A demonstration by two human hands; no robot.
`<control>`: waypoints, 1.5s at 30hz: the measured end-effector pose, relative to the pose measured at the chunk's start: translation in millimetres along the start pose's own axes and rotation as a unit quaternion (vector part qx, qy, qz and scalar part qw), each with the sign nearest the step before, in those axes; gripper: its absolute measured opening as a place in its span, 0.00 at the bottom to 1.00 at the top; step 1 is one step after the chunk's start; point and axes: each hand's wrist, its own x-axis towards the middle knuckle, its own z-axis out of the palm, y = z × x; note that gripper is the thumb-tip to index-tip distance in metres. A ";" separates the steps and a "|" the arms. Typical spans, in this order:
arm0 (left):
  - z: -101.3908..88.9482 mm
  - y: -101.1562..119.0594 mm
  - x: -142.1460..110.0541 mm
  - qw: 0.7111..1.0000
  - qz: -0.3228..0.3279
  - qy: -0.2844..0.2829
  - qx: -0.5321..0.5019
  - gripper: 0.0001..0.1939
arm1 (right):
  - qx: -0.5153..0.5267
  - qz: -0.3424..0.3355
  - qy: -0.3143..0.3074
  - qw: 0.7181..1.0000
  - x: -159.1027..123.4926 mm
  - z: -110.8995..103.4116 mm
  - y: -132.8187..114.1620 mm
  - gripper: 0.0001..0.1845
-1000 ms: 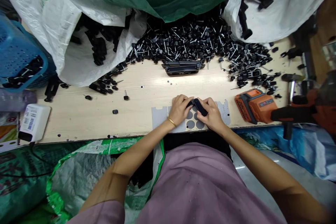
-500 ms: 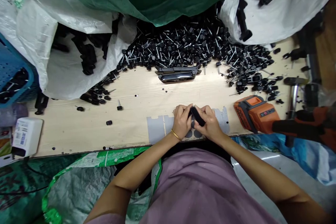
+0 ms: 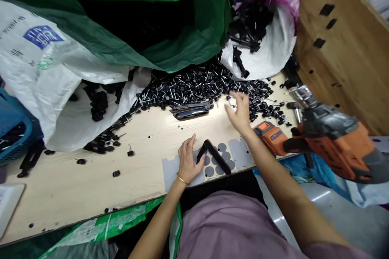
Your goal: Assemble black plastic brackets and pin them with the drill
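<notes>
Blue basket (image 3: 12, 107): at the far left, with black bits inside.
White box (image 3: 10, 206): near the basket, on the wood table (image 3: 75, 194), cut off by the picture's edge.
White sack (image 3: 67, 105): its mouth is open, and black parts (image 3: 99, 105) lie in it.
Loose bits: a screw with a black head (image 3: 130, 151) and a small black piece (image 3: 116, 173) lie well apart from the big pile.
Left hand (image 3: 188, 160): low over the table, fingers spread. Its thumb is right by the short arm of the bent part; I can't tell if it is pressing. A gold bracelet (image 3: 182, 179) is on the wrist.
Folded black part (image 3: 192, 111): flat on the table, just in front of the screw pile (image 3: 194, 85).
Bent black part (image 3: 218, 157): opened like a V upside down, beside the left hand and over the gray dots (image 3: 209, 171).
Right hand (image 3: 240, 111): well apart from the left one, at the pile's edge. Thumb and fingers are apart; I can't tell if the tips touch a screw.
Orange drill (image 3: 337, 137): on the right, past the right arm.
</notes>
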 end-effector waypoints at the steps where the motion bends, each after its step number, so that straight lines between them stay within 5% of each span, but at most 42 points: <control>1: -6.2 -4.5 -3.3 0.999 0.019 -0.017 0.020 0.38 | -0.026 0.018 0.042 0.999 30.0 3.1 7.0 0.27; 3: -15.4 -10.9 -9.7 0.997 0.055 -0.040 0.049 0.37 | -0.048 0.105 0.119 0.986 84.7 9.9 21.7 0.27; 7: -18.3 -3.0 -11.8 0.986 0.128 -0.045 0.096 0.34 | -0.008 0.183 0.109 0.977 136.6 16.5 35.0 0.23; 10: -11.3 19.3 0.2 0.956 0.232 -0.133 0.123 0.31 | 0.030 0.160 0.165 0.973 108.4 12.1 22.9 0.22; 14: -6.9 34.3 22.1 0.919 0.298 -0.218 0.135 0.19 | 0.187 0.074 0.163 0.966 13.4 -6.7 -2.1 0.22; 18: -29.2 6.0 25.4 0.949 0.198 -0.173 0.174 0.10 | 0.270 0.066 -0.017 0.960 -59.0 -31.6 -3.6 0.20; 22: -55.5 -26.1 14.0 0.976 0.034 -0.096 0.194 0.13 | 0.277 0.071 -0.150 0.946 -64.7 -38.3 17.6 0.21; 27: -50.1 -22.6 9.5 0.983 -0.026 -0.085 0.160 0.16 | -0.007 0.043 -0.028 0.999 -60.2 -33.7 16.8 0.26; 30: -36.3 -9.7 15.5 0.992 -0.045 -0.065 0.099 0.16 | -0.111 0.063 -0.087 0.988 -76.5 -24.4 -1.5 0.17; 33: -17.3 5.5 24.9 0.997 -0.039 -0.064 -0.010 0.22 | -0.095 0.144 -0.169 0.970 -86.1 -3.1 -20.1 0.23; 36: 2.5 22.2 31.9 0.983 -0.072 -0.073 -0.155 0.24 | 0.040 0.217 -0.120 0.968 -81.4 16.6 -29.6 0.19; 40: 12.5 38.8 28.8 0.928 -0.120 -0.082 -0.344 0.16 | 0.354 0.312 -0.180 0.863 -79.0 13.9 -27.3 0.19; 42: 9.6 43.1 22.0 0.909 -0.134 -0.095 -0.384 0.14 | 0.415 0.327 -0.215 0.821 -87.3 4.2 -26.4 0.17; 45: 2.4 47.6 8.3 0.907 -0.163 -0.119 -0.370 0.10 | 0.478 0.339 -0.177 0.791 -105.2 -7.3 -32.8 0.11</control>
